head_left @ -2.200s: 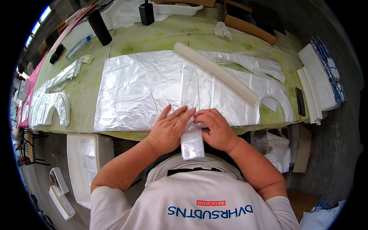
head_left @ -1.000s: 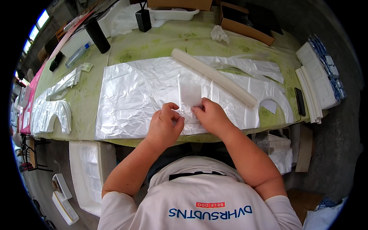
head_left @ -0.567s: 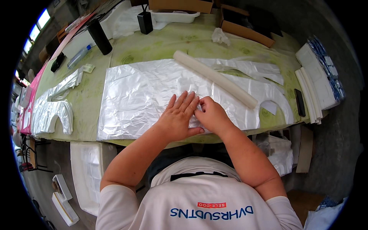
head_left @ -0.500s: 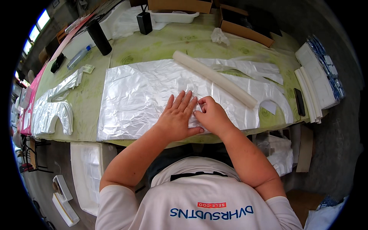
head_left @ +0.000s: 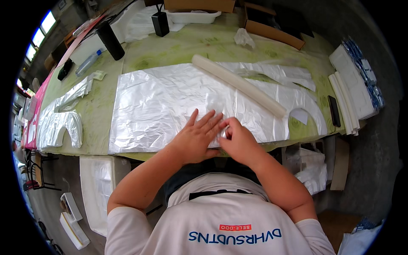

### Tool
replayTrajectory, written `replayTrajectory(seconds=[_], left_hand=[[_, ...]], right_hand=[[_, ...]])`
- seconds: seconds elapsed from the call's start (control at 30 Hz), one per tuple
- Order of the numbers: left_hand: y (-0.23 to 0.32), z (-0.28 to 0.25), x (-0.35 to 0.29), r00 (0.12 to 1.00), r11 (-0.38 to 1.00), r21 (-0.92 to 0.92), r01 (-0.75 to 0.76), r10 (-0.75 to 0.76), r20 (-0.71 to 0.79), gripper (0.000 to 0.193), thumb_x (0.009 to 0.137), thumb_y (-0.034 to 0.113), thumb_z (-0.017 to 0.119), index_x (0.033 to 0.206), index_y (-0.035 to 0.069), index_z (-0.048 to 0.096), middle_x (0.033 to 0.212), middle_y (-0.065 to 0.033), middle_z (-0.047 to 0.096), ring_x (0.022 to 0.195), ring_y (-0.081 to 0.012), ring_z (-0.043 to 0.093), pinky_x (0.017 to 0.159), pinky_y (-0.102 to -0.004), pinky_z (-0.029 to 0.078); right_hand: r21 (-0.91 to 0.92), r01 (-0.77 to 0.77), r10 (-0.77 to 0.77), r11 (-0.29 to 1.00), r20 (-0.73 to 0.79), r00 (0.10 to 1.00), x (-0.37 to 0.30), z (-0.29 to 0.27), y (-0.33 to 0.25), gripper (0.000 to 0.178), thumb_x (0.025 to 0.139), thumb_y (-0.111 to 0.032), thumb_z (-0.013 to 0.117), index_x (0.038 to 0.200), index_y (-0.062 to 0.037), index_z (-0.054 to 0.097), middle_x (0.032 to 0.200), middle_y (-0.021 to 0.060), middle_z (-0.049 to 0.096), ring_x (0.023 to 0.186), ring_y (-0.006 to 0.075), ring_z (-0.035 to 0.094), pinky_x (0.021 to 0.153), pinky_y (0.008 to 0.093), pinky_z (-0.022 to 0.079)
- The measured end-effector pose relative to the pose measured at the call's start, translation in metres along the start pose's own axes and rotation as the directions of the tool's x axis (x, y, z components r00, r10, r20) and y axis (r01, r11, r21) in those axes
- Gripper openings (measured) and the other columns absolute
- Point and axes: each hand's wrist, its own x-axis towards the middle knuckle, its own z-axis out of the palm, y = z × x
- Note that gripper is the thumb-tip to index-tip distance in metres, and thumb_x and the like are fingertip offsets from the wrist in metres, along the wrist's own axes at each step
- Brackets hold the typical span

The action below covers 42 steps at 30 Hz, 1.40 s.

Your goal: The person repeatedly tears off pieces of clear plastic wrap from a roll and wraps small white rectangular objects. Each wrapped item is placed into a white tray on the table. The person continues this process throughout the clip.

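Observation:
A crinkled, shiny white plastic apron (head_left: pixel 148 110) lies flat across the table, with a curved cut-out and straps at its right end. My left hand (head_left: pixel 195 136) rests palm down on it, fingers stretched out and spread. Beside its fingertips, my right hand (head_left: pixel 239 142) is closed in a pinch of thumb and forefinger; whatever is between them is hidden. A long whitish roll or tube (head_left: pixel 240 86) lies slantwise over the apron's upper right part. Under the curved cut-out, a small white paper piece (head_left: pixel 299 116) shows.
Another folded plastic apron (head_left: pixel 61 123) lies at the left. A clear bottle (head_left: pixel 88 63) and a black cylinder (head_left: pixel 109 41) stand or lie behind it. A phone (head_left: pixel 333 111), white rolls (head_left: pixel 346 104) and stacked packs (head_left: pixel 357 80) are at the right; an open cardboard box (head_left: pixel 274 27) is at the back.
Both hands have shifted slightly toward me and the table's front edge, my right one also a little to the right. The apron and the roll have kept their places.

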Motion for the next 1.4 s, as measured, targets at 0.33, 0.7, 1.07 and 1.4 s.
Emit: replayTrajectory(seconds=[0.33, 0.7, 1.07, 1.4], left_hand=[[0.009, -0.006, -0.007, 0.989, 0.987, -0.105, -0.124, 0.132, 0.073, 0.079, 0.075, 0.016, 0.078, 0.149, 0.010, 0.049, 0.156, -0.0102, 0.046, 0.151, -0.0311, 0.034, 0.125, -0.0575, 0.018], [-0.002, 0.007, -0.001, 0.927, 0.939, -0.336, 0.071, -0.186, -0.324, 0.034, 0.071, 0.001, 0.072, 0.104, 0.007, 0.069, 0.103, -0.0099, 0.071, 0.104, -0.0344, 0.064, 0.096, -0.0443, 0.049], [-0.002, 0.008, 0.005, 0.900, 0.923, -0.355, 0.149, -0.276, -0.339, 0.021, 0.081, 0.007, 0.072, 0.102, 0.009, 0.070, 0.093, -0.0089, 0.070, 0.097, -0.0318, 0.064, 0.091, -0.0425, 0.048], [-0.006, 0.014, 0.007, 0.865, 0.860, -0.472, 0.195, -0.377, -0.330, 0.025, 0.085, 0.009, 0.073, 0.104, 0.003, 0.059, 0.084, -0.0105, 0.069, 0.078, -0.0304, 0.067, 0.082, -0.0429, 0.051]], right_hand=[[-0.359, 0.608, -0.687, 0.708, -0.151, 0.711, -0.018, -0.017, 0.034, 0.032, 0.076, -0.002, 0.068, 0.107, -0.0077, 0.063, 0.109, 0.0101, 0.069, 0.104, 0.0336, 0.062, 0.094, 0.0454, 0.047], [-0.408, 0.531, -0.594, 0.743, -0.037, 0.803, 0.002, -0.022, 0.035, 0.027, 0.071, -0.006, 0.071, 0.097, -0.0105, 0.064, 0.097, 0.0068, 0.067, 0.092, 0.0323, 0.061, 0.083, 0.0439, 0.047], [-0.422, 0.500, -0.596, 0.756, -0.130, 0.792, 0.019, -0.014, 0.046, 0.023, 0.073, -0.010, 0.077, 0.093, -0.0075, 0.065, 0.084, 0.0075, 0.064, 0.082, 0.0330, 0.059, 0.074, 0.0447, 0.048], [-0.460, 0.415, -0.534, 0.785, -0.165, 0.829, 0.014, -0.017, 0.041, 0.020, 0.081, -0.020, 0.076, 0.077, -0.0039, 0.065, 0.084, 0.0119, 0.062, 0.084, 0.0354, 0.060, 0.077, 0.0465, 0.047]])
